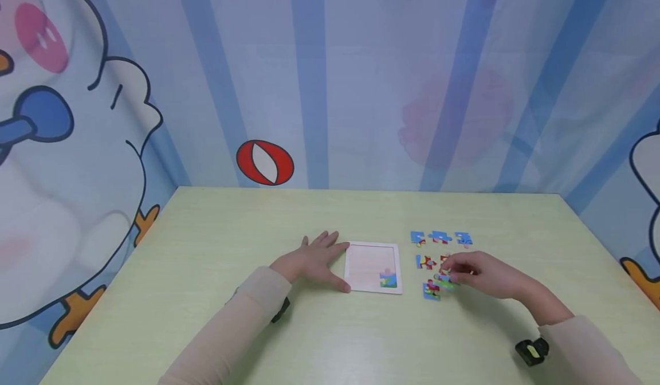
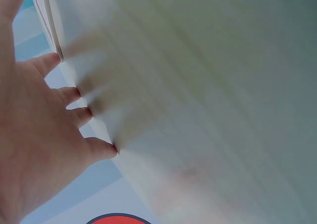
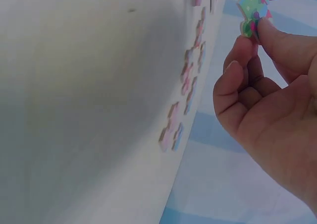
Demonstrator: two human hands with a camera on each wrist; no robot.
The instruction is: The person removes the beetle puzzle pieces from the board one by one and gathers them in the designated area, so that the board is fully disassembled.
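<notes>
A white square puzzle frame (image 1: 371, 244) lies on the table, with one blue-and-green jigsaw piece (image 1: 389, 281) in its near right corner. My left hand (image 1: 314, 262) is spread flat on the table. Its thumb and index finger touch the frame's left edge. Thumb and fingertips of my right hand (image 1: 487, 274) pinch a green-and-blue jigsaw piece (image 3: 253, 8), held above the table right of the frame. The other fingers are curled. Below and beyond this hand lie loose jigsaw pieces, among them a red-and-blue piece (image 1: 431, 290); the hand partly covers another red piece (image 1: 444, 259).
Three blue jigsaw pieces (image 1: 439, 237) form a far row to the frame's right, and a red-and-blue piece (image 1: 425, 262) lies nearer. The pale wooden table (image 1: 247, 219) meets a blue striped cloth backdrop (image 1: 350, 87) with cartoon figures at its far edge.
</notes>
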